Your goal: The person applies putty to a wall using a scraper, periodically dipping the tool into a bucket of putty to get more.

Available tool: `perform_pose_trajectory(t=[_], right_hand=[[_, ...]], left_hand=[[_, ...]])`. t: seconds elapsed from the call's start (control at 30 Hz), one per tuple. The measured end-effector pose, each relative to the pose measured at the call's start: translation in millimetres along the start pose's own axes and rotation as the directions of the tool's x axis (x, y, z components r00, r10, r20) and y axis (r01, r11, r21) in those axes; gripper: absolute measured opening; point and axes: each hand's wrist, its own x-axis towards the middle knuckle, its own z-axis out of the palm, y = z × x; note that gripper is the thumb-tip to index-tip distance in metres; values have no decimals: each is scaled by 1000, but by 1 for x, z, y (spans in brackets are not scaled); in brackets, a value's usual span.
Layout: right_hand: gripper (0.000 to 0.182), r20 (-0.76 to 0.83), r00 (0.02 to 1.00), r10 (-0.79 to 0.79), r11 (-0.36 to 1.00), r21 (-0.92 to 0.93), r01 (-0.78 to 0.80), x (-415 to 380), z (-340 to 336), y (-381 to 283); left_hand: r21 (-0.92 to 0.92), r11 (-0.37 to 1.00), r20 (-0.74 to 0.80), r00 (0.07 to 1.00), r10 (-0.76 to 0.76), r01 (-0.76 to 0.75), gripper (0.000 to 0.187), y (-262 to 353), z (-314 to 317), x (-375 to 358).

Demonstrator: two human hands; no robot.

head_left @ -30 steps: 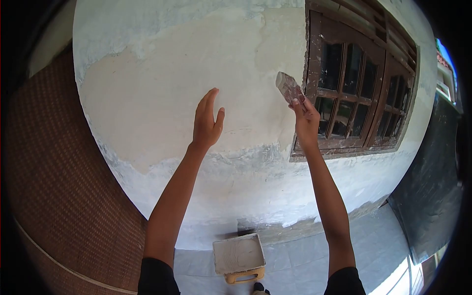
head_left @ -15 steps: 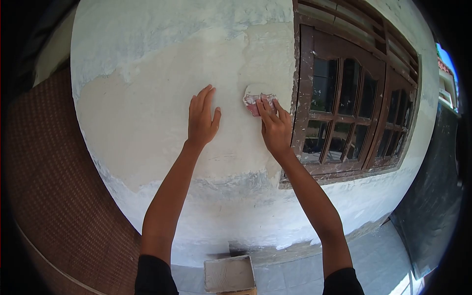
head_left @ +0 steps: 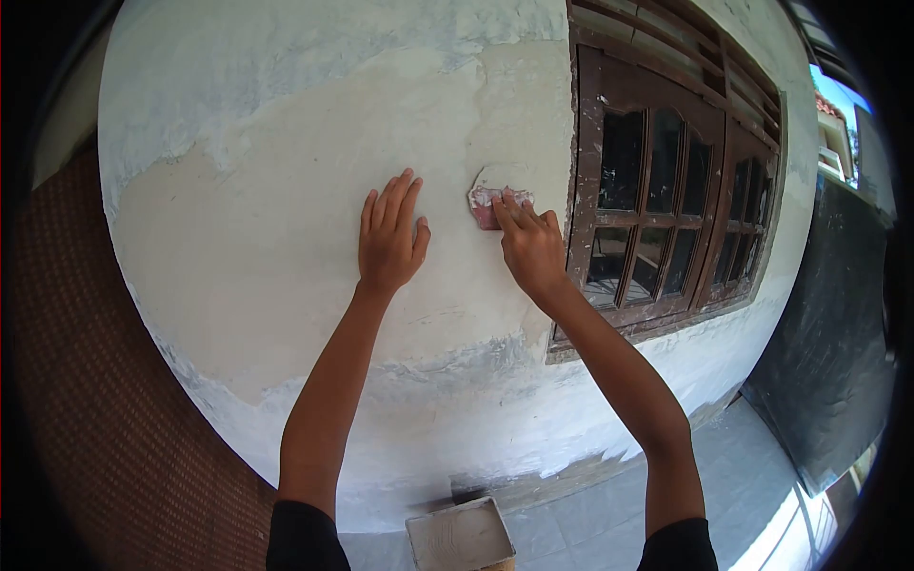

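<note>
A pale, plastered wall (head_left: 267,238) fills the middle of the head view. My left hand (head_left: 388,238) lies flat against it, holding nothing, fingers stretched upward and slightly apart. To its right, my right hand (head_left: 533,249) grips a reddish putty spreader (head_left: 486,213) smeared with whitish putty. The spreader's upper edge rests at the wall, with a patch of putty along it. My fingers press on its face and cover its right part. Below, a rectangular tray (head_left: 462,535) contains greyish-beige putty.
A brown wooden window (head_left: 633,219) with glass panes stands close to the right of my right hand. Woven brown matting (head_left: 133,381) runs down the left side. Grey floor tiles (head_left: 581,519) lie below, and a dark sheet (head_left: 819,333) leans at the far right.
The camera view has shifted a little, so the tray appears farther right and the window's right side farther left. My left fingers are spread slightly more. The right hand keeps its grip on the spreader.
</note>
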Motion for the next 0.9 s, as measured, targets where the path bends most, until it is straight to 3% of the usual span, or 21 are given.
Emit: perform_pose_trajectory(t=[0.2, 0.47, 0.63, 0.73, 0.9], right_hand=[[45, 129, 991, 39, 999, -17, -37, -5, 2, -6], [48, 363, 932, -1, 998, -63, 25, -14, -5, -15], [46, 367, 929, -46, 995, -68, 76, -44, -3, -27], [47, 344, 925, -163, 971, -112, 213, -70, -6, -32], [41, 218, 959, -181, 983, 9, 184, -68, -36, -30]], left_hand=[[-25, 1000, 0, 1000, 10, -10, 54, -3, 4, -3], [38, 999, -28, 999, 22, -21, 49, -1, 3, -2], [12, 1000, -17, 1000, 18, -18, 53, -1, 5, -3], [23, 1000, -10, 1000, 10, -9, 54, -1, 6, -3], [-34, 999, -1, 1000, 26, -26, 55, 3, 2, 8]])
